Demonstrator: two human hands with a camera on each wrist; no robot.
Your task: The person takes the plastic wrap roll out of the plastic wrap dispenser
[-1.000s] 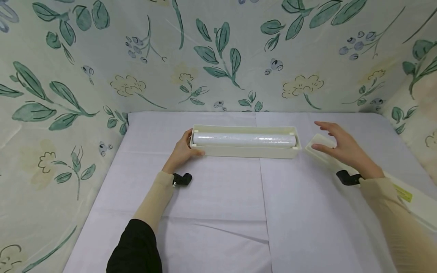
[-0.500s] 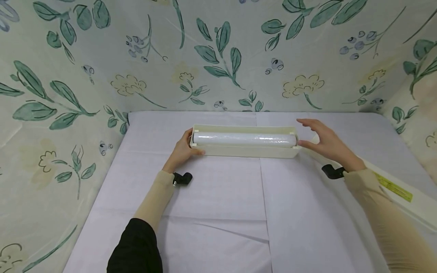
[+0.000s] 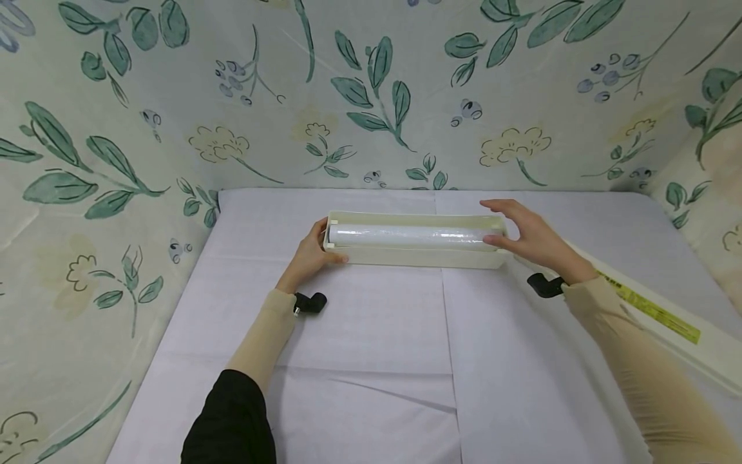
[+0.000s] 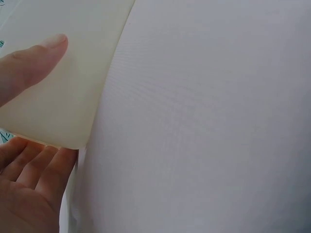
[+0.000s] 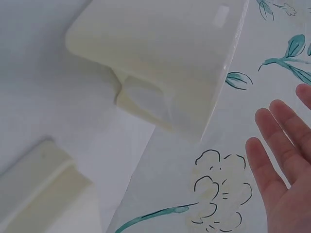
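Observation:
A cream plastic cling film dispenser box (image 3: 417, 258) lies lengthwise at the far side of the table, open at the top, with a white film roll (image 3: 400, 236) inside. My left hand (image 3: 308, 256) grips its left end, thumb (image 4: 36, 65) on the front wall and fingers round the end. Over the right end hovers my right hand (image 3: 536, 241), thumb and fingers spread wide. In the right wrist view its straight fingers (image 5: 279, 128) stand apart from the box end (image 5: 160, 39).
The long cream lid (image 3: 704, 345) with a yellow label strip (image 3: 652, 309) lies slanted at the right, partly under my right forearm. A white cloth (image 3: 371, 335) covers the table. Flower-printed fabric (image 3: 359, 129) hangs behind and at the sides.
My right hand has moved left from above the lid to the right end of the box, fingers staying spread. The left hand and the box stay put.

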